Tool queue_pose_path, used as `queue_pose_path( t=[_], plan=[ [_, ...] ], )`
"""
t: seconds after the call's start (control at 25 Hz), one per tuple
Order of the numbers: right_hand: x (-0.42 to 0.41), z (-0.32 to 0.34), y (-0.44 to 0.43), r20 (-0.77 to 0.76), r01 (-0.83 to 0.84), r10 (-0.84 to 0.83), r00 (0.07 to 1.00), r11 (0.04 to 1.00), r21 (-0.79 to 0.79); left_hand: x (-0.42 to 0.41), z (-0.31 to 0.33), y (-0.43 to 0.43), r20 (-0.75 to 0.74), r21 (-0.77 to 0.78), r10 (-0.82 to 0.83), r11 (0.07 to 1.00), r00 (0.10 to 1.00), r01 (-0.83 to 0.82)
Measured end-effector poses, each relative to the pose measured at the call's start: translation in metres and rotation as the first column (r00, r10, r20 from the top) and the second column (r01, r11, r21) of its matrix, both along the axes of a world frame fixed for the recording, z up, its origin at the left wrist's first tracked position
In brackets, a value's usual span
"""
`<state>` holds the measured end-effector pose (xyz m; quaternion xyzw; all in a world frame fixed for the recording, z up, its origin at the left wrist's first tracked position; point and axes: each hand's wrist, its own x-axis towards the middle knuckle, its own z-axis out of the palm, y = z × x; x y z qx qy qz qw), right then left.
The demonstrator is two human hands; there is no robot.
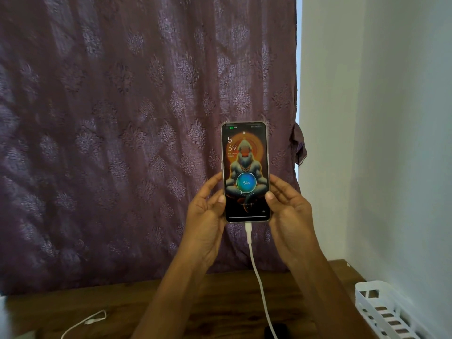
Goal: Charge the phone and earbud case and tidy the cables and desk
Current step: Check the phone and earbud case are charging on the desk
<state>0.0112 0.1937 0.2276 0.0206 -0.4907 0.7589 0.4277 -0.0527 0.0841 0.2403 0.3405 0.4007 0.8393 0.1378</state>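
Observation:
I hold the phone (245, 167) upright in front of me, above the wooden desk (220, 297). Its screen is lit and shows a charging circle reading 54%. My left hand (206, 216) grips its lower left edge, and my right hand (287, 211) grips its lower right edge. A white charging cable (256, 272) is plugged into the phone's bottom and hangs down past the frame's lower edge. A second white cable (88, 321) lies loose on the desk at the lower left. No earbud case is clearly visible.
A purple patterned curtain (122, 118) hangs behind the desk. A white wall (379, 118) stands at the right. A white slotted plastic basket (386, 311) sits at the desk's right end. A small dark object (276, 331) lies near the bottom edge.

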Motion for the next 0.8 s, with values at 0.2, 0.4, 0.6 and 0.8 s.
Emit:
queue_pose_path(
  t=[0.2, 0.4, 0.6, 0.8],
  plan=[
    [-0.003, -0.011, -0.001, 0.033, -0.009, 0.01, 0.999, 1.0, -0.01, -0.003, -0.012, -0.003, 0.014, -0.037, 0.026, 0.999, 1.0, -0.026],
    [-0.007, -0.035, -0.002, 0.12, -0.039, 0.045, 0.992, 0.998, -0.049, -0.008, -0.037, -0.006, 0.076, -0.097, 0.036, 0.995, 0.996, -0.028],
    [-0.02, -0.08, -0.001, 0.244, -0.024, 0.06, 0.968, 0.989, -0.149, -0.02, -0.078, -0.008, 0.203, -0.201, 0.065, 0.979, 0.977, -0.023],
    [-0.03, -0.133, -0.004, 0.38, -0.015, 0.103, 0.919, 0.973, -0.228, -0.024, -0.128, -0.012, 0.279, -0.322, 0.164, 0.944, 0.946, -0.069]
  ],
)
